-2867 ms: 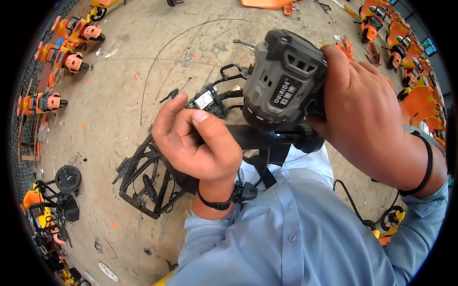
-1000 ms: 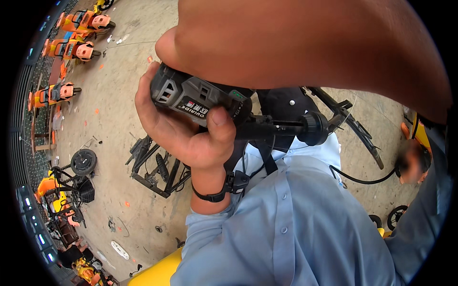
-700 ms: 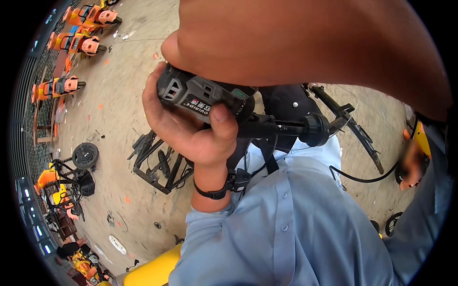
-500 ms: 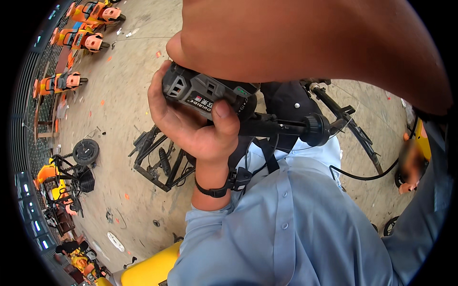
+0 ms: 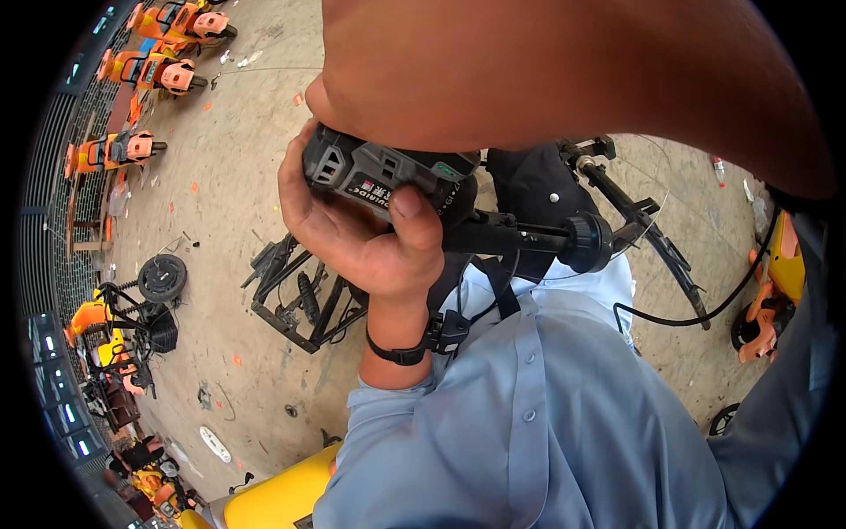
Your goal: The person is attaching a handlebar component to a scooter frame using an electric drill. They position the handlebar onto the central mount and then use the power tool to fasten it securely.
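My left hand [image 5: 370, 234] wraps round the grey and black body of a cordless drill [image 5: 370, 176], thumb on its near side. The drill has vent slots, a numbered collar and a small green light. Across the top comes my right forearm [image 5: 546, 70]. Little of my right hand [image 5: 319, 99] shows beside the drill; its fingers are hidden. Just right of the drill lies a black tube with a ribbed round end [image 5: 589, 241], part of a bare black scooter frame [image 5: 308, 339] in front of me. Where the drill's tip meets the frame is hidden.
Orange scooters [image 5: 154, 70] stand along the far left wall. A loose wheel [image 5: 161, 279] sits by a partly stripped scooter [image 5: 110, 331]. At lower left is a yellow panel [image 5: 273, 495]. A black cable [image 5: 683, 323] curves at right, near another orange and yellow scooter [image 5: 775, 291]. Scraps dot the concrete floor.
The view has shifted slightly, so more of the scooter at right shows. Both arms and the drill keep nearly the same pose, and the left hand's grip stays the same.
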{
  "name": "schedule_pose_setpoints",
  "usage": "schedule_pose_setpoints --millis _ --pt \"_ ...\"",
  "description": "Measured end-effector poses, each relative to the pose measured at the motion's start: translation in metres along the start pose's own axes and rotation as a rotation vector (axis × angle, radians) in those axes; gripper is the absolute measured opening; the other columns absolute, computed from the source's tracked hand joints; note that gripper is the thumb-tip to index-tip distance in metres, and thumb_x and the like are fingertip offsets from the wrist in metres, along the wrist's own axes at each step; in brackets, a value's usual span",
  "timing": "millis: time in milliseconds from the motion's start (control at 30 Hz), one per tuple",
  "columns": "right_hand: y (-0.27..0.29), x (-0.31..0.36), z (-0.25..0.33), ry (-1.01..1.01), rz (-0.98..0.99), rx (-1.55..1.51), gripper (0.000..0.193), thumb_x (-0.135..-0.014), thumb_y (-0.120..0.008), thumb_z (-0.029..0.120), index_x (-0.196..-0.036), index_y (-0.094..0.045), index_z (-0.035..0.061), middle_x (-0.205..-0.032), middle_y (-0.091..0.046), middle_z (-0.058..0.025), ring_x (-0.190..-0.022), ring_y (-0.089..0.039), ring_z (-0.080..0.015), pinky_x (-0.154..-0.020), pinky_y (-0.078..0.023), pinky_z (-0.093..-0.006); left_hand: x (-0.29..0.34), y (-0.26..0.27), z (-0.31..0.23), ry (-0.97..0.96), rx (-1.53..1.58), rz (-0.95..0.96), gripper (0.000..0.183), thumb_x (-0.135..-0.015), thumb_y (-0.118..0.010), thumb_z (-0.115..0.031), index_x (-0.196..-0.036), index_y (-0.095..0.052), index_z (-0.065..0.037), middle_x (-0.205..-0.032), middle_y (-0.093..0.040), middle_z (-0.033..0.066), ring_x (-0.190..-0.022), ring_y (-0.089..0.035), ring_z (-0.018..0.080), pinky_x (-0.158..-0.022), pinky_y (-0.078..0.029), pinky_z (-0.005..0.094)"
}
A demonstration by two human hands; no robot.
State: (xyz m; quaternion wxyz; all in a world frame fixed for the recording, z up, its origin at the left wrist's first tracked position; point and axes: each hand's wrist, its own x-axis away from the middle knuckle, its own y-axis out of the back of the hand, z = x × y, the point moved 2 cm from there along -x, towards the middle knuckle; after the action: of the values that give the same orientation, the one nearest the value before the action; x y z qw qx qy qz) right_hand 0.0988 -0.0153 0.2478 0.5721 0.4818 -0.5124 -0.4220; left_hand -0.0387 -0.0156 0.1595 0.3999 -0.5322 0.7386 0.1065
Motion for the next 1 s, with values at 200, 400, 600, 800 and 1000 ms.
schedule_pose_setpoints --millis 200,400,600,800,1000 --pt "0.0009 -0.0026 0.0 0.006 0.005 0.004 0.08 -0.057 -0.086 0.011 -0.126 -0.047 0.0014 -0.088 -0.067 -0.013 -0.085 -0.067 -0.0334 -0.075 -0.051 -0.0398 0.0005 0.0014 0.0002 0.011 0.0 -0.002 0.094 -0.085 -0.078 -0.045 -0.145 -0.027 0.007 -0.137 -0.044 0.0231 -0.123 -0.052 0.0303 -0.105 -0.044 0.0424" --pt "0.0014 -0.0021 -0.0002 0.007 0.006 0.009 0.08 -0.058 -0.086 0.011 -0.127 -0.047 0.0015 -0.089 -0.067 -0.0132 -0.085 -0.067 -0.0337 -0.075 -0.051 -0.04 0.0019 0.0013 -0.0007 0.02 -0.003 -0.017 0.095 -0.086 -0.078 -0.045 -0.146 -0.026 0.007 -0.139 -0.044 0.0243 -0.124 -0.051 0.0308 -0.106 -0.043 0.0424" --pt "0.002 -0.0045 -0.0004 0.013 0.011 0.008 0.081 -0.058 -0.086 0.011 -0.128 -0.047 0.0017 -0.089 -0.067 -0.0135 -0.085 -0.067 -0.034 -0.075 -0.051 -0.0401 0.0026 0.0019 -0.0007 0.027 -0.025 -0.032 0.094 -0.086 -0.077 -0.045 -0.144 -0.026 0.008 -0.136 -0.046 0.025 -0.121 -0.053 0.0304 -0.104 -0.045 0.0419" --pt "0.0024 -0.0082 -0.0001 0.025 0.01 0.005 0.081 -0.058 -0.086 0.011 -0.128 -0.047 0.0018 -0.09 -0.067 -0.0137 -0.086 -0.067 -0.0343 -0.075 -0.052 -0.0403 0.0024 0.0031 -0.0006 0.047 0.012 -0.029 0.093 -0.086 -0.077 -0.045 -0.143 -0.028 0.009 -0.136 -0.047 0.0254 -0.12 -0.054 0.0299 -0.103 -0.046 0.0416" --pt "0.002 -0.0089 -0.0003 0.025 0.015 0.005 0.081 -0.058 -0.086 0.011 -0.129 -0.047 0.002 -0.09 -0.067 -0.0139 -0.086 -0.067 -0.0346 -0.074 -0.052 -0.0405 0.0042 0.0026 0.0008 0.03 -0.021 -0.067 0.094 -0.086 -0.078 -0.044 -0.144 -0.027 0.009 -0.138 -0.047 0.0257 -0.123 -0.053 0.0309 -0.105 -0.044 0.0425"
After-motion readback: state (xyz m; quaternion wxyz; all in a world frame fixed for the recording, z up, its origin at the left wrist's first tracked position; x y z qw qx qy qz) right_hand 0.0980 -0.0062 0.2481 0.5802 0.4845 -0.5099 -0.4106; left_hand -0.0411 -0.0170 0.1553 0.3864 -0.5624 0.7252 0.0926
